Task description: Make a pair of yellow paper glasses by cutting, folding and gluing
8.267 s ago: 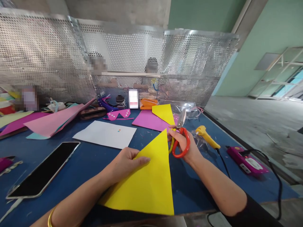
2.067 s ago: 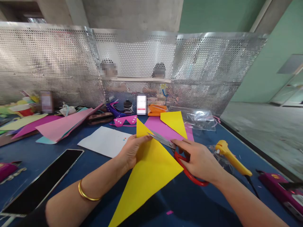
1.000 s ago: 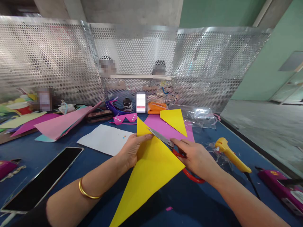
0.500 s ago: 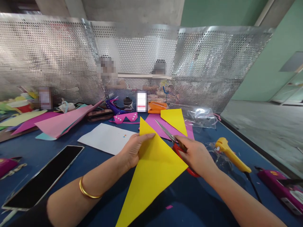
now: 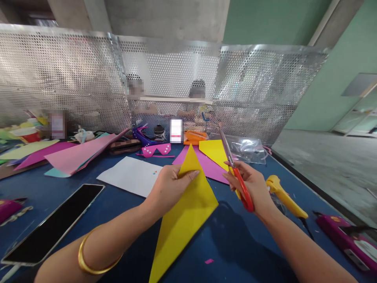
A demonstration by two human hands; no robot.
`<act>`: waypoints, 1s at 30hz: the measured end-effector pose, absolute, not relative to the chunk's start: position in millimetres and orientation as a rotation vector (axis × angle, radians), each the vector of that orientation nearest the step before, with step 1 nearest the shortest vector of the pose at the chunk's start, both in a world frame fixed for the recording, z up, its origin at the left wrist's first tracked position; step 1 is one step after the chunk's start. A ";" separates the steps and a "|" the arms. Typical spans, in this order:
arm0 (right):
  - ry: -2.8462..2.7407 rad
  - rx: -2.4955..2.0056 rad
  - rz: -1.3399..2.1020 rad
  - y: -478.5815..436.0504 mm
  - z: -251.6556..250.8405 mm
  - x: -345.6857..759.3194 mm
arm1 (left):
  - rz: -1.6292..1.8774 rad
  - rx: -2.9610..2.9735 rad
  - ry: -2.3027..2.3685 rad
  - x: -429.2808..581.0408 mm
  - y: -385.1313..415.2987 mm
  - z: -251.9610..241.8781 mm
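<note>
A yellow sheet of paper [image 5: 185, 212], pointed at its top and at its right corner, is pinched near the upper tip by my left hand [image 5: 173, 184], thumb lying across its front. My right hand [image 5: 253, 182] grips scissors [image 5: 242, 184] with red handles, blades pointing up and away from me, apart from the sheet. Behind the hands, another yellow piece [image 5: 212, 149] rests on a purple sheet [image 5: 210, 169]. Left of my left hand lies a white sheet [image 5: 129, 175] with small coloured specks on it.
A black phone [image 5: 55, 224] lies at the left. Pink party glasses [image 5: 156, 150], an orange item [image 5: 196, 136] and a lit phone [image 5: 176, 130] stand along the perforated metal screen [image 5: 182, 59]. At the right are a yellow glue gun [image 5: 287, 198] and a purple device [image 5: 344, 239].
My right hand and the scissors have moved right, away from the paper's edge, and the blades have swung upright. My left hand has turned the yellow sheet, its tip shifting right.
</note>
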State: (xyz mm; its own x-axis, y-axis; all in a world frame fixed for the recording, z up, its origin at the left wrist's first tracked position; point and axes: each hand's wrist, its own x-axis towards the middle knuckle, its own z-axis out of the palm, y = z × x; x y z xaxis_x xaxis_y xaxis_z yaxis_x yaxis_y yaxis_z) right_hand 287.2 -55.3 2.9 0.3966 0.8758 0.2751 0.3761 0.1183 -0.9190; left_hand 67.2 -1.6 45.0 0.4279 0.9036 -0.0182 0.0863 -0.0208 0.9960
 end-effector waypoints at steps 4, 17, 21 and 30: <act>-1.098 -1.230 0.750 -66.2 14.0 272.2 | 1.527 2.532 0.740 45.6 -13.1 67.3; -0.944 -0.968 1.225 -77.0 -0.1 236.5 | 1.621 3.514 0.461 62.6 -2.6 17.6; -0.929 -0.989 1.170 -74.2 -0.8 237.8 | 1.522 3.382 0.704 62.7 -3.6 19.4; -1.010 -0.967 0.849 -71.7 4.2 244.6 | 1.261 1.518 0.998 54.1 -28.3 11.8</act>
State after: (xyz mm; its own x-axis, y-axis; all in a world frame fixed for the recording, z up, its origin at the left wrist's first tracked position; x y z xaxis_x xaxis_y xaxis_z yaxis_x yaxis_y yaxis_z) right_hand 244.6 -71.7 4.2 0.3074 0.9067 0.2889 -0.1293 0.3406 -0.9313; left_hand 54.1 -28.3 11.8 0.1556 0.9520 0.2635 0.0378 -0.2723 0.9615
